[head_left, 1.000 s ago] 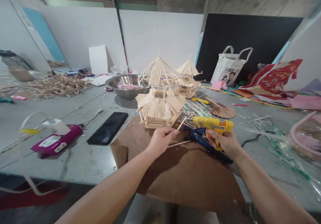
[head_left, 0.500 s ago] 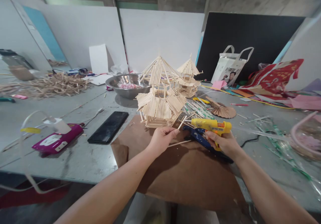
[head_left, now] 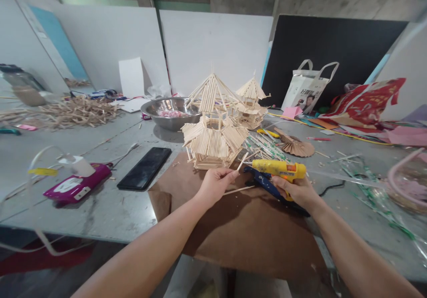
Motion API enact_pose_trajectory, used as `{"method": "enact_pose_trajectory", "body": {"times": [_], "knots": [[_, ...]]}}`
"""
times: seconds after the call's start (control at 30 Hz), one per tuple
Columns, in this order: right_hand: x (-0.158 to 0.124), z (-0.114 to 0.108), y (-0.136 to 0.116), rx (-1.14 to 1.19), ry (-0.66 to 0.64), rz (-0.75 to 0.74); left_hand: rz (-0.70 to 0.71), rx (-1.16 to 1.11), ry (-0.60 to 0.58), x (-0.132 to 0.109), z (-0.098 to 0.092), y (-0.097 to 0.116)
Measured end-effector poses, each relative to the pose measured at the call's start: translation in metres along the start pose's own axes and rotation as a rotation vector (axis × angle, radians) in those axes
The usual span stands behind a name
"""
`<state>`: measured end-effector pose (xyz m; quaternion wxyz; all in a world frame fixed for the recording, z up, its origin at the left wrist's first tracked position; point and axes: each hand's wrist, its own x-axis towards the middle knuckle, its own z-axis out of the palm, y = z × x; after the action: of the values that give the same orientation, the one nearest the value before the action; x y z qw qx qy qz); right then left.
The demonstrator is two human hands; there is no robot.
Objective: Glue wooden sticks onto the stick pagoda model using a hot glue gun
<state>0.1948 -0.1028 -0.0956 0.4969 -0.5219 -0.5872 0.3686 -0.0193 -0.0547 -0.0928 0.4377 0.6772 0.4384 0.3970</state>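
Between thumb and fingers, my left hand (head_left: 216,186) pinches a short wooden stick (head_left: 242,161), tilted up to the right. My right hand (head_left: 295,188) is wrapped round the handle of a yellow glue gun (head_left: 280,168), whose nozzle points left, close to the stick. Just beyond my left hand stands a pavilion model of thin wooden sticks (head_left: 215,142), its upper roof partly open. A smaller stick pavilion (head_left: 250,104) is behind it to the right. Dark blue pliers-like tool (head_left: 267,187) lies under the glue gun, on brown paper (head_left: 253,231).
A black phone (head_left: 145,169) and purple power strip (head_left: 78,183) lie on the left. Behind are a metal bowl (head_left: 170,122) and a stick pile (head_left: 80,111). Plastic wrappers (head_left: 376,195), a white bag (head_left: 305,89) and a red bag (head_left: 367,102) are on the right.
The glue gun in my right hand has shifted slightly left, towards the stick. My left hand still holds the stick in nearly the same place.
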Motion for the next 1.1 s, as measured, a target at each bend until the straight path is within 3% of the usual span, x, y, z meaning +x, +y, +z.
{"method": "enact_pose_trajectory", "body": {"times": [0.27, 0.9, 1.1], "knots": [[-0.002, 0.001, -0.004, -0.052, -0.072, 0.048, 0.012, 0.017, -0.011, 0.001, -0.001, -0.002], [-0.002, 0.006, -0.01, -0.034, -0.077, 0.035, -0.062, -0.109, 0.025, -0.003, 0.002, 0.007], [0.0, 0.003, -0.005, -0.084, -0.033, 0.018, -0.004, -0.087, 0.03, -0.002, 0.0, 0.005]]}}
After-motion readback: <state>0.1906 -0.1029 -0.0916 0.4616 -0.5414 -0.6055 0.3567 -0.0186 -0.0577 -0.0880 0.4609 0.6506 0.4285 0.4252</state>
